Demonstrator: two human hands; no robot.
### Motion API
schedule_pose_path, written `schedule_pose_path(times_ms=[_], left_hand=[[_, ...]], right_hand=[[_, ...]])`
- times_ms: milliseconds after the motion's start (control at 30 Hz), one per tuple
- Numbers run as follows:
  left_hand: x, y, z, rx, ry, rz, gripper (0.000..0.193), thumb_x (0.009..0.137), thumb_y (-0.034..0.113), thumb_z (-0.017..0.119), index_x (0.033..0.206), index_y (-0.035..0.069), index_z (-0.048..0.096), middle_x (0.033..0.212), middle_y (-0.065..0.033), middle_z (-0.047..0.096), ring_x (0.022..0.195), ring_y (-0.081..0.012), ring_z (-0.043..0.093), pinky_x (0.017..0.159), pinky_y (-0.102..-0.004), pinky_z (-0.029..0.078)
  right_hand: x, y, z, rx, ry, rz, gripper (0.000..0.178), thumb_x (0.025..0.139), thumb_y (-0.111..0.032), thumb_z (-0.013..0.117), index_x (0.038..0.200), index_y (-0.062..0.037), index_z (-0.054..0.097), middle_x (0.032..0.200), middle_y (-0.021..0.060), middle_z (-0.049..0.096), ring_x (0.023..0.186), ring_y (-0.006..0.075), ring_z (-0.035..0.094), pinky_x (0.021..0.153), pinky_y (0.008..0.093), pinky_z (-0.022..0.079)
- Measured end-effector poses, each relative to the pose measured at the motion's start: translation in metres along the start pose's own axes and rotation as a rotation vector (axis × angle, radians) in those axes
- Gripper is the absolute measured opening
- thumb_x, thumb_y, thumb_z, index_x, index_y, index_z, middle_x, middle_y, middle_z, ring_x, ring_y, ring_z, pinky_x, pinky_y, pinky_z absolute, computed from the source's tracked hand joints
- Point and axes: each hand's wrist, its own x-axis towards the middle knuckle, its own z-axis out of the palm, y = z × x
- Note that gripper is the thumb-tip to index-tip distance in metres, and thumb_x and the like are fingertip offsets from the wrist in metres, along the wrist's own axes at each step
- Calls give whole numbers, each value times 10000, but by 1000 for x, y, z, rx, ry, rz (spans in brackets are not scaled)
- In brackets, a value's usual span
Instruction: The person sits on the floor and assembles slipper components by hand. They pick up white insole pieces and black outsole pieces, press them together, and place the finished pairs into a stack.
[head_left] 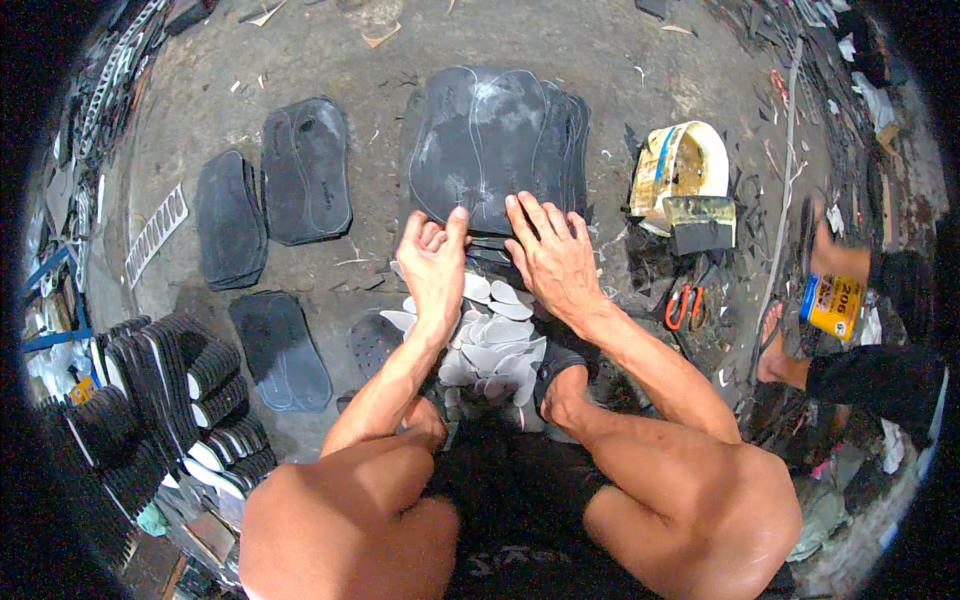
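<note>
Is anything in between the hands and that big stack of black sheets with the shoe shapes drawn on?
Nothing visible is. The right hand rests on the stack of black sheets, and the left hand is at its near edge. The pale cut pieces lie nearer the person.

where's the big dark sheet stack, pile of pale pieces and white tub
Big dark sheet stack [482, 150]: head view, top sheet
Pile of pale pieces [492, 356]: head view, middle
White tub [719, 156]: head view, rim
</note>
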Motion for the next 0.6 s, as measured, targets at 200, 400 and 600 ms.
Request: schedule_pose_path(times_ms=[200,400,600], left_hand=[[15,8,-21,-228,-22,-19,351,1075,141,678,1376,-8,576,995,-72,680,867,-150,678,787,-367,664],[57,38,-58,-448,-25,108,340,1058,78,686,1327,57,481,958,-41,640,880,-131,664,817,-374,655],[105,60,-105,-582,83,211,381,1019,5,698,1346,110,532,1172,-63,671,1010,-198,673,932,-419,605]], right_hand=[[27,30,-31,562,141,337,283,1026,-218,677,1255,-76,762,1278,211,620,1181,386,625,1029,472,502],[12,33,-22,610,117,359,218,1023,-158,684,1202,-57,756,1265,201,611,1196,383,630,1050,468,504],[9,28,-25,607,98,354,193,1010,-144,692,1167,-52,759,1261,195,617,1196,383,633,1046,467,507]])
